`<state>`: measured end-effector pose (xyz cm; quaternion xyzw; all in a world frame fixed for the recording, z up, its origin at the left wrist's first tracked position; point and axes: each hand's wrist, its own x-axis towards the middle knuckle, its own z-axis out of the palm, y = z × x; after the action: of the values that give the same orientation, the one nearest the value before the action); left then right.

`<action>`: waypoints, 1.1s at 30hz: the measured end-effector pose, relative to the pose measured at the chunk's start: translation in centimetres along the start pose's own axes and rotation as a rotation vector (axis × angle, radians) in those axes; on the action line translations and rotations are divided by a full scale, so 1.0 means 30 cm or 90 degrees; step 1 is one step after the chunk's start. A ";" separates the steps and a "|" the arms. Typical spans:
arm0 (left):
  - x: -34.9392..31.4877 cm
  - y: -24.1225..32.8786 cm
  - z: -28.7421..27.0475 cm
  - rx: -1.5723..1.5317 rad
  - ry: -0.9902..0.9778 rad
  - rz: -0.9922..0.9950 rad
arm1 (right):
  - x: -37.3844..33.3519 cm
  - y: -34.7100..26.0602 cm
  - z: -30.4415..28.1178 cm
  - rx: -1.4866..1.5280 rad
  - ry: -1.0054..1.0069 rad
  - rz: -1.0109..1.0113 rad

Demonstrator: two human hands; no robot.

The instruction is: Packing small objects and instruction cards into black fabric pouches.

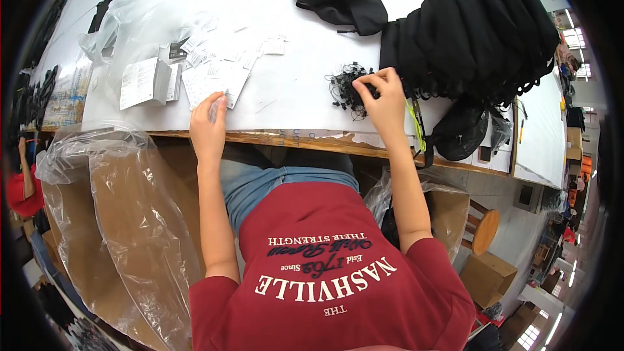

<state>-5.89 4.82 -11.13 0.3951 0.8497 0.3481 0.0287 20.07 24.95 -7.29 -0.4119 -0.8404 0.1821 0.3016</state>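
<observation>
My left hand (pixel 209 129) is at the near edge of the loose white paper tags (pixel 218 81), thumb and fingers drawn together. What lies between those fingertips is too small to make out. Over a tangled pile of black tag strings (pixel 344 94), my right hand (pixel 385 101) pinches with thumb and forefinger at the pile's right side. Whether a string is caught in that pinch is hidden. Thick stacks of printed white tags (pixel 144 83) stand left of the loose ones. A long row of folded black fabric bags (pixel 455 39) fills the table's right side.
A single black bag (pixel 344 3) lies at the far middle of the white table (pixel 286 78). Another dark bag (pixel 460 131) and a yellow-green strap (pixel 416 123) sit by the right front edge. Clear plastic sheeting (pixel 123 32) covers the far left. A plastic-lined carton (pixel 123 221) stands below left.
</observation>
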 end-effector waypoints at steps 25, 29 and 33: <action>0.106 -0.096 -0.023 0.141 0.007 0.169 | 0.276 -0.163 -0.174 -0.024 0.042 -0.191; 0.127 -0.124 -0.029 0.022 0.007 0.043 | 0.289 -0.193 -0.158 -0.056 -0.025 -0.141; 0.176 -0.106 -0.084 0.074 0.075 -0.081 | 0.313 -0.211 -0.121 0.181 0.065 -0.121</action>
<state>-12.40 5.60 -9.99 0.3201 0.8921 0.3182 -0.0220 14.26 28.94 2.31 -0.2926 -0.8248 0.2490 0.4148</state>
